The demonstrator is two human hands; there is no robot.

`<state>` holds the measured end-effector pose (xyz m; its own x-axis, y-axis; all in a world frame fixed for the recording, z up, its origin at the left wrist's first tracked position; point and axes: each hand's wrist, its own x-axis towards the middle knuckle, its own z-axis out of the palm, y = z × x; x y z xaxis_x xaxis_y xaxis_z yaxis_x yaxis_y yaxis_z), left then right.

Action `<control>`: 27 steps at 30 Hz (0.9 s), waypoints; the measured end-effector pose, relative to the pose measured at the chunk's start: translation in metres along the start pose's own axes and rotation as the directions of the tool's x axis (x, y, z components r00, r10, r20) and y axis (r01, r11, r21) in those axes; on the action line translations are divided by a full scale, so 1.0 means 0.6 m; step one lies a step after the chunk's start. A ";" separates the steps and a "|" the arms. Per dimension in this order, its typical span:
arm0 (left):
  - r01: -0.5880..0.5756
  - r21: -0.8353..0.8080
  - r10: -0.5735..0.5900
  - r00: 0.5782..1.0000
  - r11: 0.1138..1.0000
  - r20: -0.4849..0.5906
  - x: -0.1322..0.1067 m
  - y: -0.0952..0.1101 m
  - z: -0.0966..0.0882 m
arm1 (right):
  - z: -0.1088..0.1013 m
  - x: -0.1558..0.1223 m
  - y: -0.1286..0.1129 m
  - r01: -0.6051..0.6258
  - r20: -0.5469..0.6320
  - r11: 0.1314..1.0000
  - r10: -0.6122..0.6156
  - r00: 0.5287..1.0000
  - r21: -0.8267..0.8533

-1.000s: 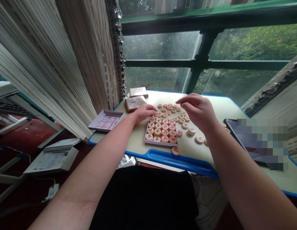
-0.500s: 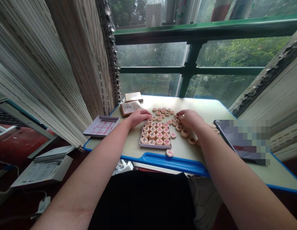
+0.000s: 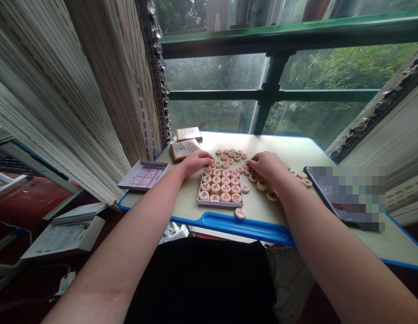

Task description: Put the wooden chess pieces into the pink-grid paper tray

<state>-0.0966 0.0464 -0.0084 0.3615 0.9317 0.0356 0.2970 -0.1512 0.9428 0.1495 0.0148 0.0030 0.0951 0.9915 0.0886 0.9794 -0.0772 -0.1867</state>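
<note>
A shallow lilac box [image 3: 198, 198] holds round wooden xiangqi pieces [image 3: 225, 188] in rows, with black or red characters. My left hand [image 3: 197, 163] reaches in at its far left corner. The fingers are stretched out, their tips touching a black-marked xiangqi piece [image 3: 212, 166] at the box's far edge. To the right, my right hand [image 3: 264, 164] is closed, fingertips pinched at a xiangqi piece [image 3: 247, 164] among the loose ones; the fingers partly hide it. Two red-marked pieces lie by the box: one piece [image 3: 245, 188] on its right, another piece [image 3: 240, 213] in front.
More loose pieces [image 3: 231, 155] lie behind the box, and others [image 3: 262, 185] beside my right hand. The lilac lid [image 3: 144, 174] sits at the table's left edge. Two patterned boxes [image 3: 184, 149] stand behind it. A dark tablet [image 3: 333, 198], partly blurred, lies right. A blue tray [image 3: 245, 226] lines the front.
The view has shifted slightly, so the table appears a little higher and further right. Both hands stay at the same pieces, and the rows in the box look the same.
</note>
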 end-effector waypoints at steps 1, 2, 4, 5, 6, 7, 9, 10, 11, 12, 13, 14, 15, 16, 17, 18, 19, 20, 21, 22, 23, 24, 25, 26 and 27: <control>-0.001 -0.001 0.001 1.000 1.000 -0.002 0.000 0.000 0.000 | 0.002 0.002 0.001 0.013 -0.005 1.000 -0.013 1.000 0.000; -0.002 0.000 0.002 1.000 1.000 -0.002 0.000 -0.001 0.000 | 0.004 0.003 0.001 0.019 -0.012 1.000 -0.019 1.000 0.006; -0.003 0.004 0.003 1.000 1.000 -0.002 0.001 -0.002 0.000 | 0.004 0.003 0.000 0.002 -0.046 0.998 0.000 0.999 0.061; -0.003 0.007 0.003 1.000 1.000 -0.003 0.002 -0.003 -0.001 | 0.002 0.001 -0.002 -0.014 -0.076 0.993 0.023 0.997 0.116; -0.003 0.008 0.003 1.000 1.000 -0.005 0.002 -0.004 -0.001 | -0.001 -0.003 -0.006 -0.019 -0.114 0.981 0.042 0.993 0.192; -0.003 0.008 0.004 1.000 1.000 -0.007 0.003 -0.005 -0.001 | -0.006 -0.009 -0.012 -0.008 -0.156 0.958 0.054 0.986 0.286; -0.009 0.004 0.009 1.000 1.000 -0.007 0.003 -0.007 -0.002 | -0.020 -0.025 -0.028 0.083 -0.225 0.868 0.034 0.974 0.489; -0.015 0.001 0.015 1.000 1.000 -0.004 0.003 -0.007 -0.003 | -0.027 -0.035 -0.039 0.149 -0.235 0.796 -0.008 0.972 0.587; -0.020 -0.001 0.020 1.000 1.000 0.000 0.003 -0.007 -0.003 | -0.034 -0.045 -0.050 0.206 -0.221 0.716 -0.074 0.972 0.667; -0.025 -0.002 0.025 1.000 1.000 0.003 0.003 -0.007 -0.004 | -0.039 -0.055 -0.061 0.250 -0.200 0.644 -0.151 0.968 0.723; -0.030 -0.002 0.030 1.000 1.000 0.007 0.003 -0.007 -0.004 | -0.043 -0.065 -0.071 0.280 -0.182 0.592 -0.220 0.958 0.756; -0.036 0.000 0.036 0.999 0.999 0.009 0.003 -0.007 -0.004 | -0.046 -0.074 -0.080 0.304 -0.160 0.565 -0.291 0.943 0.767; -0.043 0.001 0.043 0.999 0.999 0.009 0.003 -0.007 -0.005 | -0.048 -0.082 -0.089 0.330 -0.139 0.560 -0.356 0.924 0.760; -0.050 0.000 0.050 0.999 0.999 0.011 0.003 -0.007 -0.005 | -0.048 -0.090 -0.095 0.356 -0.109 0.569 -0.420 0.901 0.742; -0.057 -0.001 0.057 0.998 0.998 0.011 0.003 -0.007 -0.005 | -0.048 -0.096 -0.101 0.381 -0.075 0.582 -0.479 0.874 0.719; -0.064 -0.002 0.064 0.998 0.998 0.012 0.004 -0.007 -0.005 | -0.048 -0.101 -0.105 0.406 -0.039 0.597 -0.531 0.846 0.692; -0.067 -0.003 0.067 0.998 0.998 0.012 0.004 -0.008 -0.005 | -0.047 -0.106 -0.108 0.430 -0.002 0.611 -0.574 0.819 0.665; -0.066 -0.005 0.066 0.998 0.998 0.009 0.004 -0.008 -0.005 | -0.047 -0.110 -0.111 0.450 0.030 0.622 -0.606 0.795 0.641; -0.064 -0.007 0.064 0.998 0.998 0.007 0.005 -0.008 -0.005 | -0.047 -0.113 -0.113 0.466 0.060 0.633 -0.629 0.775 0.618; -0.063 -0.009 0.063 0.998 0.998 0.004 0.005 -0.009 -0.004 | -0.046 -0.116 -0.114 0.481 0.083 0.643 -0.645 0.760 0.597; -0.063 -0.012 0.063 0.998 0.998 0.001 0.004 -0.009 -0.004 | -0.046 -0.118 -0.116 0.494 0.099 0.648 -0.658 0.746 0.580; -0.064 -0.014 0.064 0.998 0.998 -0.001 0.004 -0.009 -0.004 | -0.046 -0.119 -0.117 0.507 0.106 0.648 -0.669 0.736 0.568; -0.066 -0.014 0.066 0.998 0.998 -0.004 0.004 -0.008 -0.004 | -0.046 -0.120 -0.118 0.519 0.108 0.646 -0.678 0.727 0.560; -0.066 -0.012 0.066 0.998 0.998 -0.005 0.004 -0.008 -0.004 | -0.046 -0.121 -0.118 0.529 0.106 0.644 -0.684 0.722 0.552; -0.065 -0.009 0.065 0.998 0.998 -0.007 0.004 -0.008 -0.004 | -0.046 -0.121 -0.119 0.538 0.103 0.644 -0.687 0.719 0.543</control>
<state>-0.0991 0.0498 -0.0120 0.3738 0.9221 0.0995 0.2648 -0.2089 0.9414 0.0777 -0.0544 0.0368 -0.6231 0.7768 0.0912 0.5855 0.5405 -0.6042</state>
